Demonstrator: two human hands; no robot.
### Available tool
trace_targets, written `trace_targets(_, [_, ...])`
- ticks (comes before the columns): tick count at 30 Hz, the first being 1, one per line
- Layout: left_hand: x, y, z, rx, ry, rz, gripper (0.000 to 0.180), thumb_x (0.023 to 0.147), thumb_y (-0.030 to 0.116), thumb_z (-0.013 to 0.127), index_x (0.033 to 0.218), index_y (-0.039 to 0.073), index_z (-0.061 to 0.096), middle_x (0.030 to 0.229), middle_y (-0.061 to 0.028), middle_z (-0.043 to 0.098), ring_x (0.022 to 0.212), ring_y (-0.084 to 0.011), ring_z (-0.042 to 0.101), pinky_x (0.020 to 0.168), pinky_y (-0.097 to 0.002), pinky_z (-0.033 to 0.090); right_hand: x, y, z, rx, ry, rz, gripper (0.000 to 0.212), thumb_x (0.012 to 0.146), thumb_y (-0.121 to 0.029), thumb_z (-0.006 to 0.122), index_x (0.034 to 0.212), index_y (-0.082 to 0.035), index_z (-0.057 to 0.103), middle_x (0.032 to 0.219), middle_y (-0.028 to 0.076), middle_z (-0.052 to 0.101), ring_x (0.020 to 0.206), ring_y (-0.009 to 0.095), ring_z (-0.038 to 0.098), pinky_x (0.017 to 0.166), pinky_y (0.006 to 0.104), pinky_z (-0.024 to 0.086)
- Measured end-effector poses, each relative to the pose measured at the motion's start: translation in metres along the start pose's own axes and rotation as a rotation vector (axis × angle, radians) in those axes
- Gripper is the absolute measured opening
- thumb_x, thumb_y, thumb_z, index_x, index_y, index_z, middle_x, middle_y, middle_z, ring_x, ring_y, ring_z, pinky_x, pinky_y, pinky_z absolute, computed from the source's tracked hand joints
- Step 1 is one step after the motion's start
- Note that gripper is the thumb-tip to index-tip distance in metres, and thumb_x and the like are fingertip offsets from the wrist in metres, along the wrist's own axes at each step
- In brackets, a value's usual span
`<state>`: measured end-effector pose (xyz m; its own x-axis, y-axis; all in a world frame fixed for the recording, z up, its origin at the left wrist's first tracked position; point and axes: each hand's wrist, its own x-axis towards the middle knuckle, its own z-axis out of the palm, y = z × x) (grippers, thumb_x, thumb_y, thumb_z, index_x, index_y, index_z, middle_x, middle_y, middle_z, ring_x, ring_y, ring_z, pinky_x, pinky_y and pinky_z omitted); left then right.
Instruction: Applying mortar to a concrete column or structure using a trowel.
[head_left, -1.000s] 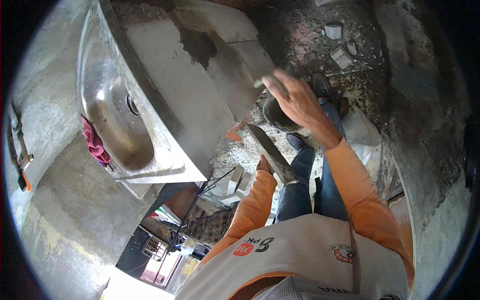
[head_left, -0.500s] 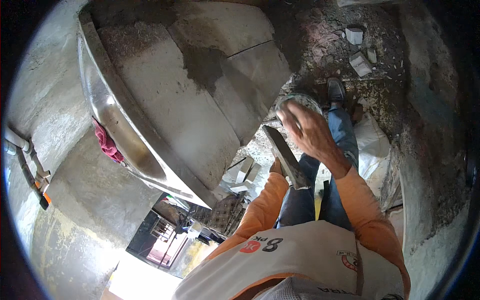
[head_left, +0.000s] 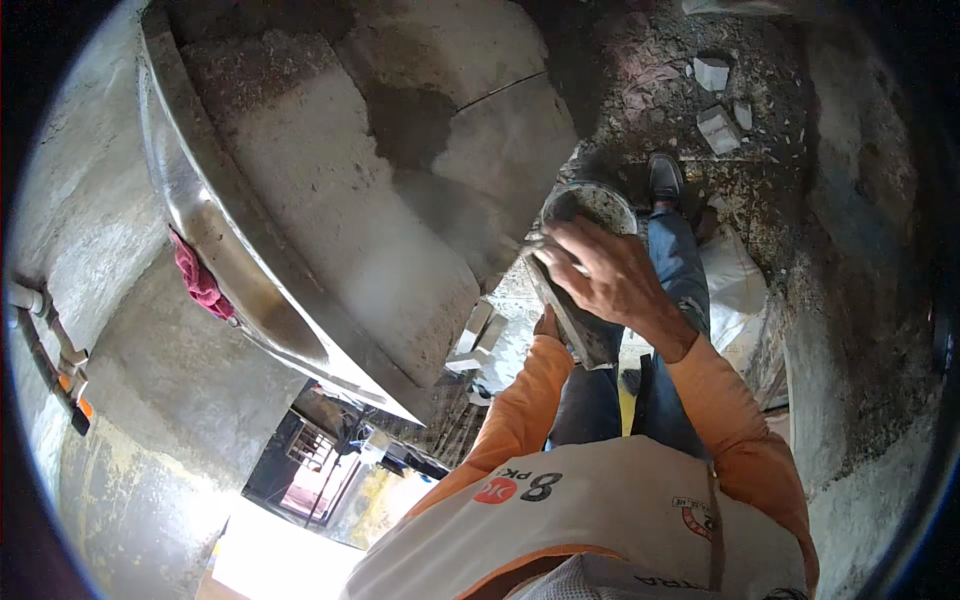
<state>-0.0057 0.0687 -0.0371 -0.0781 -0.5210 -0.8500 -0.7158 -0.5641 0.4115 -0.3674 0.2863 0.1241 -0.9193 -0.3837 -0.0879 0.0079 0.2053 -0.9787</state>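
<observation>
My left hand (head_left: 547, 322) grips a long, narrow grey slab (head_left: 590, 342) from its left side, holding it tilted in front of my legs. Most of that hand's fingers are hidden behind the slab. Over the slab's far end is my right hand (head_left: 612, 275), its fingers bent and partly blurred. A pale, thin shape (head_left: 528, 246) shows beside its fingertips; I cannot make out what it is. Just beyond that hand stands a round bucket (head_left: 622, 205) with grey, wet-looking material inside.
A slab-topped counter (head_left: 330, 200) with a metal sink (head_left: 255, 280) fills the left; a pink cloth (head_left: 197, 275) hangs over the sink's edge. Cut pieces (head_left: 474, 338) lie below the counter corner. Broken white blocks (head_left: 718, 130) lie on the far floor. A white sack (head_left: 732, 275) sits right of my leg.
My right hand has moved slightly left and down, nearer the slab, and now covers its far end. The slab has shifted slightly lower in my left hand's grip.
</observation>
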Motion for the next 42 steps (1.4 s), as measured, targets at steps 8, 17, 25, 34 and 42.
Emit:
trace_targets(8, [0.002,0.004,0.003,-0.014,0.009,-0.028,0.067,0.108,0.063,0.054,0.146,0.009,0.064,0.133,-0.0097,0.072,0.114,-0.0267,0.069,0.101,-0.0421,0.054,0.045,0.036,0.015,-0.217,-0.015,0.0,0.018,0.105,-0.014,0.065,0.122,-0.007,0.068,0.114,0.019,0.069,0.083,0.03,0.075,0.062,0.0415,0.063])
trace_targets(17, [0.012,0.005,0.007,-0.023,-0.006,-0.026,0.067,0.108,0.063,0.054,0.146,0.009,0.064,0.134,-0.0096,0.071,0.116,-0.0267,0.068,0.103,-0.0426,0.053,-0.038,0.015,0.03,-0.166,0.011,-0.19,0.021,0.105,-0.009,0.063,0.126,-0.004,0.066,0.113,0.019,0.07,0.096,0.034,0.073,0.076,0.0465,0.064])
trace_targets(25, [0.002,0.012,0.0,-0.018,-0.025,-0.009,0.067,0.107,0.063,0.055,0.147,0.01,0.064,0.136,-0.0095,0.071,0.118,-0.0267,0.067,0.104,-0.043,0.052,0.059,0.031,0.049,-0.056,0.193,-0.03,0.028,0.107,-0.028,0.069,0.122,-0.005,0.069,0.088,0.022,0.073,0.07,0.034,0.074,0.054,0.047,0.057])
trace_targets(34, [-0.005,0.012,-0.003,-0.031,-0.012,-0.007,0.067,0.107,0.064,0.055,0.147,0.01,0.064,0.137,-0.0093,0.07,0.121,-0.0268,0.067,0.106,-0.0435,0.051,0.034,0.079,0.054,-0.307,-0.021,0.047,0.027,0.101,-0.01,0.065,0.127,-0.01,0.07,0.123,0.015,0.07,0.086,0.037,0.076,0.071,0.0444,0.065])
trace_targets(42, [-0.013,0.002,-0.002,-0.042,-0.012,-0.01,0.067,0.107,0.064,0.056,0.148,0.011,0.063,0.139,-0.0092,0.07,0.123,-0.0268,0.066,0.108,-0.044,0.051,0.037,0.082,0.033,-0.376,0.045,0.087,0.026,0.109,-0.021,0.059,0.131,-0.008,0.066,0.11,0.018,0.069,0.085,0.036,0.076,0.066,0.0436,0.064])
